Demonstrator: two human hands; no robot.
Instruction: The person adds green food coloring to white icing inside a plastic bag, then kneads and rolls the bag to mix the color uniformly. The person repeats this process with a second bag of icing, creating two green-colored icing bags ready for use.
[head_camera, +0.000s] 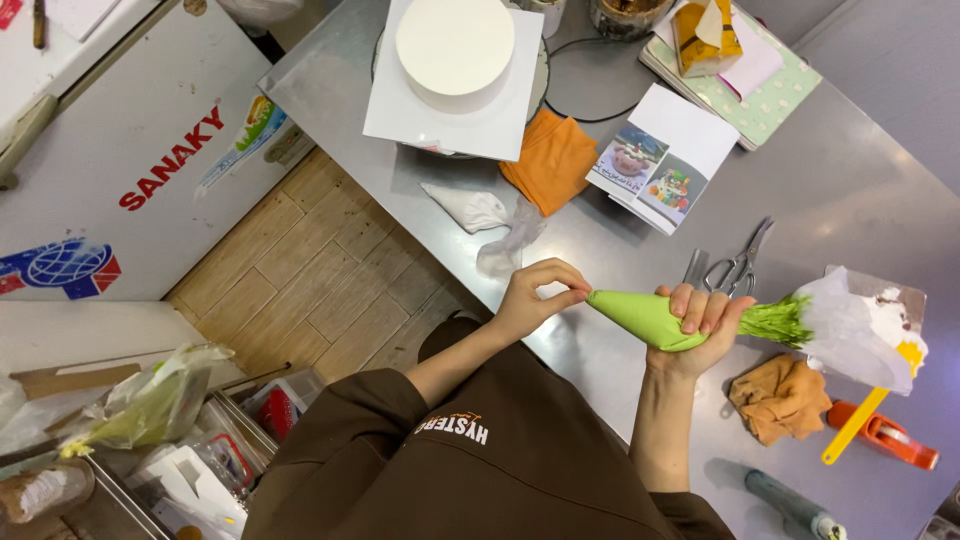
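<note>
- A green piping bag (645, 317) is held above the steel desk (850, 190).
- The right hand (700, 325) wraps its fingers around the bag's body.
- The left hand (535, 295) pinches its tip.
- Scissors (738, 265) lie just behind.

A round white cake (454, 45) stands on a square white board (400, 115) at the far end of the steel table (850, 180). Just beside the board lies a folded orange cloth (553, 160), and next to it some photo cards (660, 160). A pair of scissors (738, 265) lies further right. A crumpled tan cloth (780, 398) and an orange tape dispenser (885, 435) are at the near edge. A white chest freezer (130, 150) stands on the left.
</note>
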